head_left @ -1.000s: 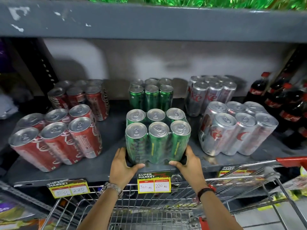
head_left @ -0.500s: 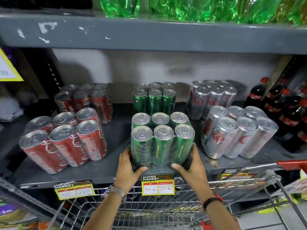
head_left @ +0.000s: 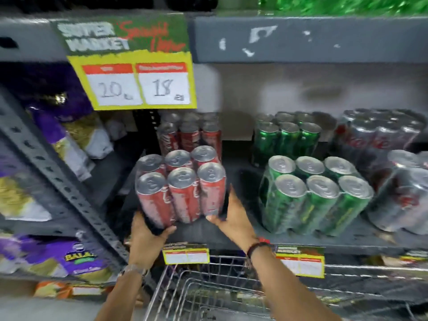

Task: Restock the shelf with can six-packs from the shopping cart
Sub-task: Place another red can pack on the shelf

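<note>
A red can six-pack (head_left: 183, 188) stands tilted at the front of the grey shelf (head_left: 347, 239), left of a green can six-pack (head_left: 315, 195). My left hand (head_left: 148, 239) grips the red pack's lower left corner, thumb under its front. My right hand (head_left: 234, 218) presses flat against its right side, thumb at the bottom front. Another red pack (head_left: 187, 133) and another green pack (head_left: 287, 135) stand behind them. The wire shopping cart (head_left: 208, 286) is directly below my arms, and its contents are not visible.
Silver can six-packs (head_left: 403, 193) fill the shelf's right end. A yellow price sign (head_left: 134, 66) hangs from the shelf above. Purple and gold snack bags (head_left: 69, 135) sit on the racks to the left, past a slanted perforated post (head_left: 58, 172). Green bottles (head_left: 347, 5) stand on top.
Both hands have left the front green six-pack and now hold the front red six-pack to its left. My view has swung left.
</note>
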Available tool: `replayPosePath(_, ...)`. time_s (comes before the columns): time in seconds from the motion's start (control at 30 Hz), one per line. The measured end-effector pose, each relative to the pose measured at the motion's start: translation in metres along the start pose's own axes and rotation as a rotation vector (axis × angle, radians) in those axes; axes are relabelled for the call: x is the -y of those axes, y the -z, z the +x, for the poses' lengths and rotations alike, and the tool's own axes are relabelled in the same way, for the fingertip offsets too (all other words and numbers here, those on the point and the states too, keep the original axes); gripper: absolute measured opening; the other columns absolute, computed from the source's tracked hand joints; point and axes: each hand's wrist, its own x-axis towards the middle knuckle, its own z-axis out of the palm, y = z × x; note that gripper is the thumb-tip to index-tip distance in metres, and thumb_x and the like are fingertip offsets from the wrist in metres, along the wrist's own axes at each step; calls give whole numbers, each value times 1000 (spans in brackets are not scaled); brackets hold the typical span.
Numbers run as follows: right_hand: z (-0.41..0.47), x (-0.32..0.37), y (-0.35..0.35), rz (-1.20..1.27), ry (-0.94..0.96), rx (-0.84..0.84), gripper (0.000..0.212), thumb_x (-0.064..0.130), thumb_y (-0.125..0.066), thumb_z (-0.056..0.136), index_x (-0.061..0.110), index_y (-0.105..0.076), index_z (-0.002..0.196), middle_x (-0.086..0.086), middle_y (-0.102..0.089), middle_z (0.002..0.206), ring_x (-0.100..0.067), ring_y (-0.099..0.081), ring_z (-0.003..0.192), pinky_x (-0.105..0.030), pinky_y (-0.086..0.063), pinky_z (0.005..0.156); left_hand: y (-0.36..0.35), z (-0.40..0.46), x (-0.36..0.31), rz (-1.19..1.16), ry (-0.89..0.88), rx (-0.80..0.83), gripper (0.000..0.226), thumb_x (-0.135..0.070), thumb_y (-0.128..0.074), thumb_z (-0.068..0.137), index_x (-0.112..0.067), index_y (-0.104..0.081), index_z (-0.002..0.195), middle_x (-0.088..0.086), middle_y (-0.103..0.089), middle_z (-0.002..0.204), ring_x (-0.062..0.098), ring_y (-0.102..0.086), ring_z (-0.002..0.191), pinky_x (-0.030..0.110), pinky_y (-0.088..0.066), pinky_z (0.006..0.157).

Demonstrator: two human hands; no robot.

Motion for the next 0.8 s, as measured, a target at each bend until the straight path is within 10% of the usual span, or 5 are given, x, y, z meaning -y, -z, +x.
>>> replayPosePath(0.17, 1, 1, -14, 18, -60, -100, 57, 15, -74, 70, 11, -46, 118, -12, -60, 117, -26, -56, 111, -30, -44, 91, 12, 11, 10, 96, -52, 83, 69, -11, -79, 63, 2, -44, 121, 24, -55, 124, 39, -51, 115, 48, -42, 96)
replayPosePath(0.47, -22, -4, -14, -53, 15, -112, 72, 30, -82, 59, 13, -45, 118, -4, -51, 113, -8, -43, 101, -18, -33, 86, 29, 28, 16, 55, -109, 321, 76, -14, -80, 62, -2, -38, 124, 9, -49, 118, 23, -46, 113, 35, -36, 98)
replayPosePath(0.8, -25, -3, -15, -114, -4, -141, 57, 30, -81, 61, 12, -52, 106, 6, -45, 100, -3, -46, 80, 1, -38, 64, 24, 25, 13, 48, -109, 239, 62, -9, -81, 60, -1, -49, 113, 15, -61, 111, 17, -51, 95, 29, -39, 84)
